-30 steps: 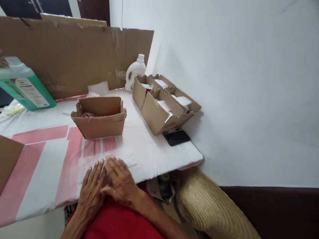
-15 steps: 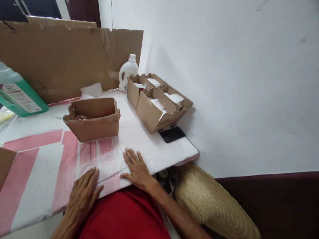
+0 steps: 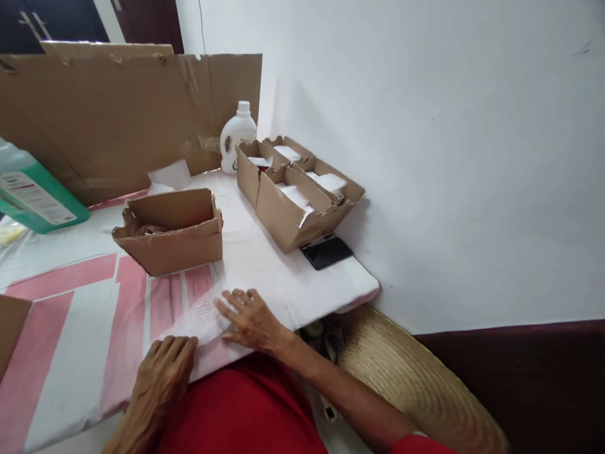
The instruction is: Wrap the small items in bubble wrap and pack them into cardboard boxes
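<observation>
Bubble wrap (image 3: pixel 201 317) lies on our side of the lone cardboard box (image 3: pixel 184 253), between our left grip (image 3: pixel 163 369) and right grip (image 3: pixel 255 323); both curl at its ends, though we cannot tell if either clamps it.

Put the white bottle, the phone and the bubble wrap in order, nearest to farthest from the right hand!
1. Bubble wrap: just left, at the right hand.
2. Phone: right, beside the boxes.
3. White bottle: far back, behind the boxes.
</observation>
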The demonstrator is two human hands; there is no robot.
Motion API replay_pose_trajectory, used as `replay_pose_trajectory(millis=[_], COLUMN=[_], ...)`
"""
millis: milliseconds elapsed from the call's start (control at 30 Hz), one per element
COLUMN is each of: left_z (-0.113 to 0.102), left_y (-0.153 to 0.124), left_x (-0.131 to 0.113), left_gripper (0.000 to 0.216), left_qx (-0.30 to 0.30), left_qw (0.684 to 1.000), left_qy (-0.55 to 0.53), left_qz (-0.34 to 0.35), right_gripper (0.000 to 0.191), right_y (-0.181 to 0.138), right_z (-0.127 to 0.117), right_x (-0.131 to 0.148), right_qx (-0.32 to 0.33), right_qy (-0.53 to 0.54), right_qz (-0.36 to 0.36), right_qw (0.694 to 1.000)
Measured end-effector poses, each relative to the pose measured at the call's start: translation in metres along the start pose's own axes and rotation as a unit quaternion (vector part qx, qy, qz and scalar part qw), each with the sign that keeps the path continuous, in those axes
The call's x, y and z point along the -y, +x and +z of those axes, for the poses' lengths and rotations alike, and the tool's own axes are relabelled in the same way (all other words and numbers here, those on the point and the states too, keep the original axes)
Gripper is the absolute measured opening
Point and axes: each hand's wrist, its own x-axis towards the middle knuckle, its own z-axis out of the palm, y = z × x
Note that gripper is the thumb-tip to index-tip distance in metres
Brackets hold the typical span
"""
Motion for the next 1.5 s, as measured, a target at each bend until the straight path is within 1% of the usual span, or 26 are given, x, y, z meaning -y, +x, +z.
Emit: replay_pose_trajectory(millis=[67,100,167,200,267,300,333,367,400,433,467,533,633,700,800,967,1100,1133,1167,1233,1267,1333,1367,1400,1467,1500], left_z=[-0.006,-0.009,-0.013,-0.014,-0.014,-0.012,-0.009,-0.005,0.0,0.006,0.011,0.02,0.027,0.03,0.036,0.055,0.066,0.066,0.066,0.065,0.064,0.065,0.067,0.071,0.082,0.089], left_y=[0.011,0.015,0.019,0.02,0.018,0.017,0.017,0.017,0.018,0.02,0.023,0.032,0.047,0.055,0.059,0.052,0.049,0.05,0.05,0.051,0.052,0.052,0.052,0.052,0.049,0.047], left_x=[-0.007,-0.009,-0.01,-0.009,-0.003,0.0,0.003,0.005,0.006,0.006,0.005,0.001,-0.008,-0.015,-0.024,-0.031,-0.033,-0.034,-0.035,-0.036,-0.037,-0.04,-0.042,-0.044,-0.05,-0.052], left_gripper=[0.025,0.023,0.016,0.021,0.053,0.063,0.063,0.057,0.048,0.041,0.039,0.04,0.041,0.041,0.04,0.036,0.043,0.046,0.049,0.052,0.052,0.048,0.046,0.046,0.049,0.052], left_qx=[0.012,0.014,0.014,0.024,0.073,0.104,0.133,0.156,0.167,0.164,0.154,0.122,0.092,0.087,0.078,0.068,0.05,0.04,0.023,-0.027,-0.049,-0.065,-0.058,-0.044,-0.009,0.004], left_qw=[0.999,0.998,0.986,0.972,0.926,0.899,0.875,0.855,0.84,0.83,0.822,0.807,0.792,0.795,0.808,0.83,0.845,0.852,0.867,0.909,0.93,0.962,0.972,0.978,0.984,0.986], left_qy=[-0.03,-0.061,-0.158,-0.217,-0.33,-0.372,-0.401,-0.42,-0.43,-0.438,-0.445,-0.462,-0.487,-0.484,-0.459,-0.414,-0.38,-0.367,-0.344,-0.265,-0.221,-0.16,-0.15,-0.151,-0.158,-0.159], left_qz=[-0.011,-0.021,-0.06,-0.092,-0.168,-0.205,-0.236,-0.263,-0.284,-0.303,-0.321,-0.347,-0.357,-0.356,-0.361,-0.367,-0.373,-0.37,-0.36,-0.32,-0.289,-0.212,-0.173,-0.135,-0.077,-0.059], right_gripper=[0.035,0.024,0.028,0.03,0.029,0.027,0.026,0.025,0.025,0.025,0.024,0.026,0.034,0.039,0.042,0.035,0.03,0.029,0.027,0.021,0.017,0.011,0.013,0.019,0.037,0.046], right_y=[-0.002,-0.005,-0.014,-0.019,-0.029,-0.033,-0.036,-0.038,-0.039,-0.039,-0.039,-0.039,-0.041,-0.043,-0.046,-0.046,-0.045,-0.045,-0.045,-0.044,-0.043,-0.04,-0.038,-0.035,-0.029,-0.026], right_z=[0.004,0.007,0.014,0.016,0.016,0.014,0.011,0.008,0.005,0.003,0.001,-0.002,-0.003,-0.003,-0.001,0.009,0.019,0.02,0.02,0.018,0.015,0.007,0.002,-0.002,-0.007,-0.007], right_x=[0.023,0.032,0.044,0.046,0.045,0.043,0.041,0.038,0.036,0.034,0.032,0.029,0.026,0.025,0.025,0.027,0.028,0.029,0.029,0.032,0.033,0.038,0.041,0.043,0.045,0.043], right_qx=[-0.019,-0.033,-0.072,-0.096,-0.142,-0.157,-0.166,-0.169,-0.169,-0.169,-0.171,-0.177,-0.19,-0.197,-0.203,-0.206,-0.19,-0.186,-0.18,-0.171,-0.169,-0.18,-0.192,-0.204,-0.206,-0.188], right_qy=[0.037,0.06,0.128,0.174,0.276,0.32,0.354,0.377,0.391,0.398,0.401,0.397,0.367,0.34,0.289,0.202,0.14,0.125,0.111,0.09,0.085,0.082,0.082,0.084,0.095,0.104], right_qz=[-0.03,-0.031,0.005,0.036,0.125,0.176,0.225,0.268,0.302,0.327,0.344,0.357,0.352,0.351,0.364,0.369,0.371,0.372,0.373,0.381,0.386,0.395,0.393,0.382,0.321,0.276], right_qw=[0.999,0.997,0.989,0.979,0.942,0.917,0.892,0.87,0.853,0.84,0.832,0.827,0.84,0.85,0.862,0.884,0.898,0.901,0.903,0.904,0.903,0.897,0.895,0.897,0.919,0.937])
